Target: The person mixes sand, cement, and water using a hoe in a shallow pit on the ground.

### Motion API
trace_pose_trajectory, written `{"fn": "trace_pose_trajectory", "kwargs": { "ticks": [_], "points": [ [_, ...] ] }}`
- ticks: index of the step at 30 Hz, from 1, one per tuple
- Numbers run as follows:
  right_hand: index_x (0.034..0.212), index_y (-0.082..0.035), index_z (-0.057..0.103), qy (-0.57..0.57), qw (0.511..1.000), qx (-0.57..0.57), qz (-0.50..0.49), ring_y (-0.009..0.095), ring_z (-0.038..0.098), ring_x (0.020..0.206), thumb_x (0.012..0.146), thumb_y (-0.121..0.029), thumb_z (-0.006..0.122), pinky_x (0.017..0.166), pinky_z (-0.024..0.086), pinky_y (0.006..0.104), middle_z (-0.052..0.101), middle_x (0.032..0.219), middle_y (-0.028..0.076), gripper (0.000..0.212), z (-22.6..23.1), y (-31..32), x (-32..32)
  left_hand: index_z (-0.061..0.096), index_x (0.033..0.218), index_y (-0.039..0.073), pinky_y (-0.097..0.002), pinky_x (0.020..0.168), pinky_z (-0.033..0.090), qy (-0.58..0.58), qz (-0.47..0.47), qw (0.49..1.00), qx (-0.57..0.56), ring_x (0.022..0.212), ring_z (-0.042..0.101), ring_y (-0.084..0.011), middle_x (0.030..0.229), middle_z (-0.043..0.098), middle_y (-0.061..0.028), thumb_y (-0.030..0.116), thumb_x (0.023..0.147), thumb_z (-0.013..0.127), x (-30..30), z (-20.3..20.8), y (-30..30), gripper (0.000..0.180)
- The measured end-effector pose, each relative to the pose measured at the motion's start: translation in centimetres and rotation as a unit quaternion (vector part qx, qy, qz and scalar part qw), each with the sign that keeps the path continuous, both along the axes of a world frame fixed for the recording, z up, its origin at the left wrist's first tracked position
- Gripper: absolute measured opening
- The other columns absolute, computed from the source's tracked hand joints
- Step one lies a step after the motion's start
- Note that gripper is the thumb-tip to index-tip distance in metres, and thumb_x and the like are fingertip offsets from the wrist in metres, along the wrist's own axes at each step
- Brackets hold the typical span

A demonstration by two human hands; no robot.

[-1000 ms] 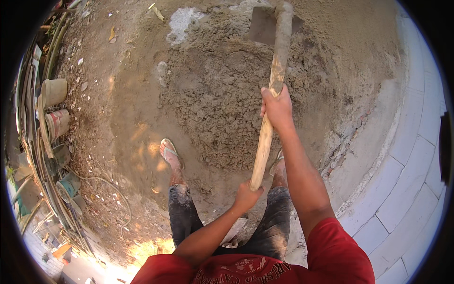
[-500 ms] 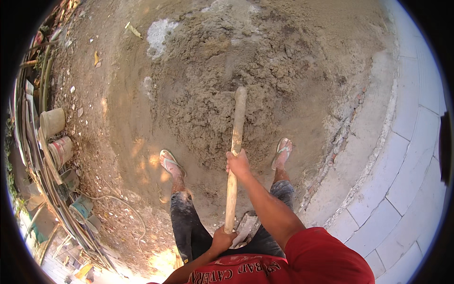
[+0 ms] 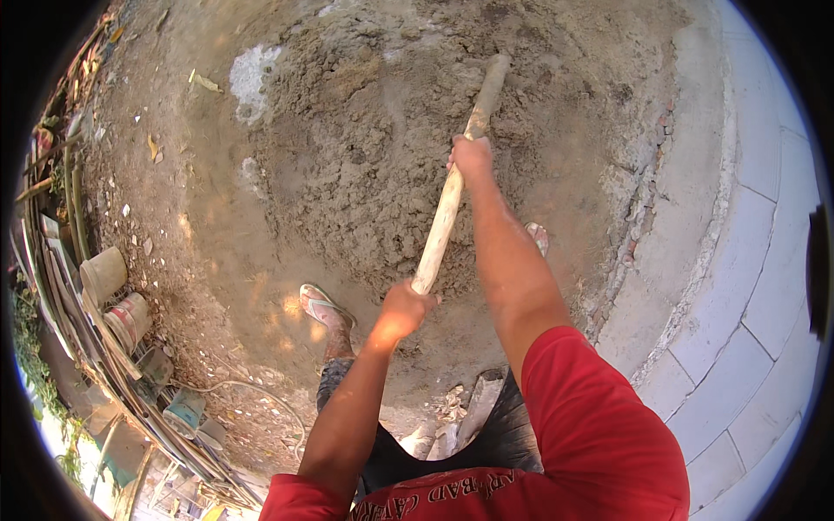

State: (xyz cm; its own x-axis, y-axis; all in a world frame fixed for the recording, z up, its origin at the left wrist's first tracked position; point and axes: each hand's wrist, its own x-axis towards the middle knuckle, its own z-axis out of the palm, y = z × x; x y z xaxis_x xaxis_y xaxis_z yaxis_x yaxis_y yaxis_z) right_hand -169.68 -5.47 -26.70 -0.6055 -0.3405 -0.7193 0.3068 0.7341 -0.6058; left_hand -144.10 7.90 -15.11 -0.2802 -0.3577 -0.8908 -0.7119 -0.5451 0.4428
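Both my hands grip the wooden handle (image 3: 441,221) of a hoe. My left hand (image 3: 404,311) is wrapped round its near end, and my right hand (image 3: 472,159) is closed farther up the shaft. The hoe slants away and to the right, its far end over a broad heap of wet grey-brown mortar (image 3: 356,182). Its blade is hidden from sight at the far end. The heap spreads over the ground in front of me, lumpy in the middle and smeared flat round its edges.
My feet, in flip-flops (image 3: 326,306), stand apart at the heap's near side. On the left are a pale bucket (image 3: 102,271), a red-and-white bucket (image 3: 129,319) and stacked boards. A rough concrete edge and pale slabs (image 3: 738,295) run along the right. A hose (image 3: 261,391) lies at lower left.
The hoe has swung forward and to the right, its far end now farther out over the mortar. Both hands moved away from my body with it and kept their hold.
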Motion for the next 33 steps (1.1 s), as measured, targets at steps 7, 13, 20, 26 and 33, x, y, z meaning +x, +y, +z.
{"fn": "trace_pose_trajectory", "kwargs": {
  "ticks": [7,13,20,26,33],
  "points": [
    [0.119,0.004,0.045,-0.111,0.977,0.116,0.143,0.027,0.067,0.062,0.091,-0.022,0.062,0.058,0.056,0.0413,0.065,0.084,0.019,0.042,7.9,14.0,18.2,0.056,0.077,0.002,-0.0317,0.043,0.043,-0.083,0.137,0.968,0.192,0.043,0.053,-0.0134,0.056,0.057,-0.0044,0.017,0.083,0.077,9.4,16.0,13.9,0.027],
    [0.113,0.001,0.045,-0.142,0.989,-0.025,-0.044,0.016,0.058,0.048,0.091,-0.018,0.063,0.045,0.049,0.0324,0.058,0.071,0.008,0.035,14.1,14.3,7.5,0.064,0.09,-0.006,-0.0361,0.059,0.049,-0.063,0.017,0.998,0.005,0.062,0.061,-0.0167,0.069,0.065,-0.0121,0.021,0.083,0.075,5.0,11.9,17.6,0.03],
    [0.102,0.004,0.055,0.034,0.994,-0.092,-0.054,0.017,0.061,0.059,0.093,-0.014,0.063,0.053,0.055,0.0324,0.059,0.076,0.009,0.022,2.8,-3.0,-22.4,0.066,0.11,-0.006,-0.0437,0.072,0.054,0.086,-0.043,0.992,-0.077,0.076,0.07,-0.0351,0.084,0.071,-0.0224,0.025,0.08,0.075,-22.7,-2.8,-5.9,0.043],
    [0.111,0.015,0.059,0.049,0.999,0.016,-0.01,0.022,0.066,0.059,0.092,-0.014,0.059,0.052,0.057,0.0353,0.065,0.076,0.015,0.035,-0.4,-2.1,-17.7,0.062,0.101,-0.008,-0.0346,0.048,0.046,0.074,-0.067,0.995,0.003,0.052,0.059,-0.0175,0.064,0.059,-0.0086,0.022,0.08,0.075,-18.5,-2.3,-8.0,0.039],
    [0.104,0.008,0.053,-0.146,0.978,0.06,-0.135,0.019,0.057,0.055,0.097,-0.013,0.057,0.049,0.053,0.0349,0.055,0.07,0.008,0.022,2.6,10.3,4.9,0.062,0.102,-0.006,-0.0518,0.083,0.052,-0.033,-0.255,0.96,-0.112,0.094,0.067,-0.0468,0.095,0.069,-0.0307,0.026,0.079,0.072,4.4,3.8,0.9,0.04]
  ]
}}
